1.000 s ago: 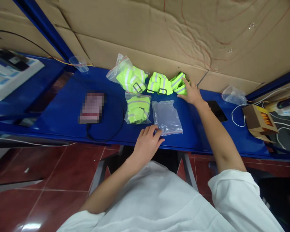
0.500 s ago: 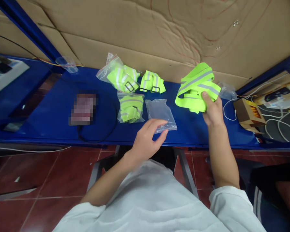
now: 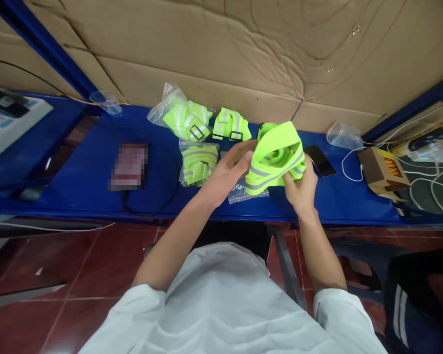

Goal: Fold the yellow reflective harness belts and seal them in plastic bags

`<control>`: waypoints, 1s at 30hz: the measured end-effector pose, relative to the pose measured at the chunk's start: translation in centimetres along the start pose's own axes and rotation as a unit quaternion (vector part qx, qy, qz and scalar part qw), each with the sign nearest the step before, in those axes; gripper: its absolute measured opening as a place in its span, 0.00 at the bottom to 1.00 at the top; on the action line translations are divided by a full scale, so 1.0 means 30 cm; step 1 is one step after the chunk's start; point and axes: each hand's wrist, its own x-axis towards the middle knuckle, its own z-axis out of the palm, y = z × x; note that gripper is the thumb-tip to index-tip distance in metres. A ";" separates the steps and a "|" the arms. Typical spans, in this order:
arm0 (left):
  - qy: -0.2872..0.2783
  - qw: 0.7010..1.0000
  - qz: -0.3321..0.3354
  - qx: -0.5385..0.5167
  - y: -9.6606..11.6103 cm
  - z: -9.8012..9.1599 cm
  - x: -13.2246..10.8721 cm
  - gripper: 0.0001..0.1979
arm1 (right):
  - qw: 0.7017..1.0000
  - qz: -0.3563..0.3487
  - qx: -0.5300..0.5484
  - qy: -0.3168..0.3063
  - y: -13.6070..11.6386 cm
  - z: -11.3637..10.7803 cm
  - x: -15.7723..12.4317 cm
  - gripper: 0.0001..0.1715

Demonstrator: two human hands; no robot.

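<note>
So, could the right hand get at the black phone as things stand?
Probably yes: the phone lies close beside the right hand with nothing lying on it. That hand holds the yellow-green strap, though, so it might have to let go first.

From my remote feed, I could read no text, brand or number. The screen of the flat device on the bench was pixelated, so whatever it displayed was lost to me. The pale patch on the black device at far left was too blurred to make out, as were the bluish markings on the white box beneath it.
</note>
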 end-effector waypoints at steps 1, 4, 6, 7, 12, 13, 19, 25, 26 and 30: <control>-0.003 1.000 0.004 0.000 0.009 0.005 -0.001 0.29 | 0.997 -0.062 -0.049 0.016 0.005 0.005 0.006 0.29; 0.004 0.999 -0.016 -0.031 0.014 -0.014 0.004 0.32 | 0.968 -0.194 -0.155 0.023 0.025 0.024 0.004 0.20; 0.018 0.999 -0.033 -0.016 0.001 -0.046 0.005 0.37 | 0.952 -0.242 -0.187 -0.023 0.037 0.041 -0.017 0.17; 0.022 0.999 -0.039 0.011 -0.007 -0.061 0.001 0.41 | 0.946 -0.257 -0.189 -0.053 0.042 0.050 -0.033 0.15; 0.035 0.991 0.002 0.133 -0.014 -0.075 -0.075 0.46 | 0.934 -0.303 -0.161 -0.100 0.027 0.073 -0.128 0.17; 0.062 0.990 0.015 0.123 -0.006 -0.069 -0.098 0.42 | 0.933 -0.309 -0.162 -0.086 0.014 0.067 -0.145 0.18; 0.211 0.976 0.055 -0.014 0.043 -0.057 -0.186 0.29 | 0.954 -0.284 -0.092 0.011 -0.106 0.023 -0.193 0.36; 0.249 0.965 0.062 -0.061 0.005 -0.103 -0.196 0.29 | 0.970 -0.194 -0.130 -0.069 -0.123 0.078 -0.198 0.32; 0.263 0.961 0.062 -0.049 -0.007 -0.121 -0.198 0.29 | 0.968 -0.190 -0.149 -0.063 -0.114 0.089 -0.199 0.29; 0.325 0.939 0.059 0.090 -0.035 -0.208 -0.206 0.31 | 0.957 -0.199 -0.203 -0.053 -0.068 0.109 -0.179 0.18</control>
